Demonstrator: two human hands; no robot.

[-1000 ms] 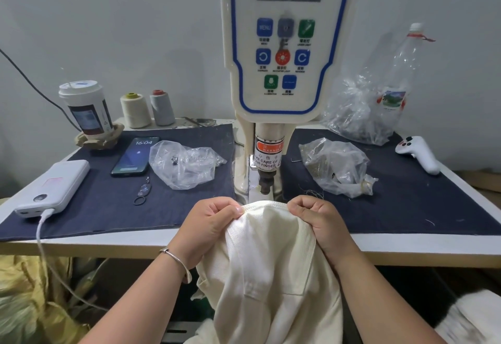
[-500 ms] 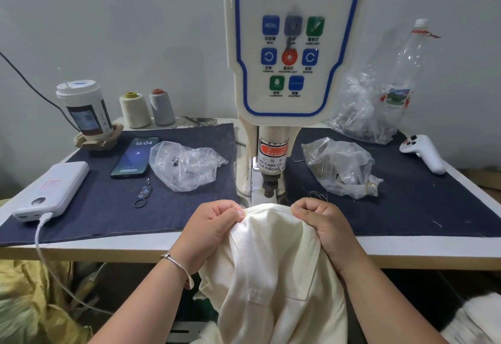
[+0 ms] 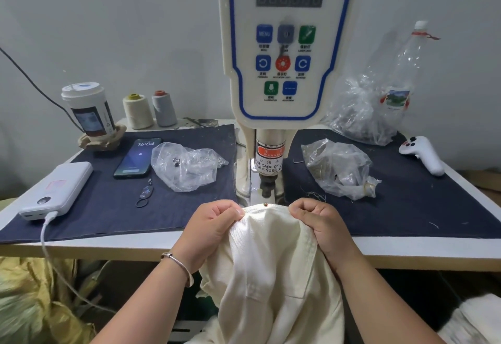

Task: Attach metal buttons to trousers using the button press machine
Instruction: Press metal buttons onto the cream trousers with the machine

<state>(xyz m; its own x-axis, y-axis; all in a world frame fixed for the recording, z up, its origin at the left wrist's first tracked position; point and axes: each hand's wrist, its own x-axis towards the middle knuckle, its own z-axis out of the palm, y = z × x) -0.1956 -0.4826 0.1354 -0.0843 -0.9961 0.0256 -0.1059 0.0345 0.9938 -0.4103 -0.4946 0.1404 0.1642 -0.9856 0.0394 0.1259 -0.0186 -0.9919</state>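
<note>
Cream trousers [image 3: 271, 270] hang off table edge; left hand [image 3: 214, 231] & right hand [image 3: 320, 225] each pinch the top hem, fingers curled, small red dot [image 3: 266, 204] on the hem btwn them, just under the press head [image 3: 267, 189]. Label: "WARNING… CARE OF YOUR FINGER". Phone [image 3: 137, 158] at left reads 16:04. Panel btn [image 3: 264, 33]: "MENU".

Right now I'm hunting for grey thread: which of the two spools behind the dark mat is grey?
The right-hand spool, with the reddish core on top. The spool nearer the paper cup is cream with a yellow core.
</note>
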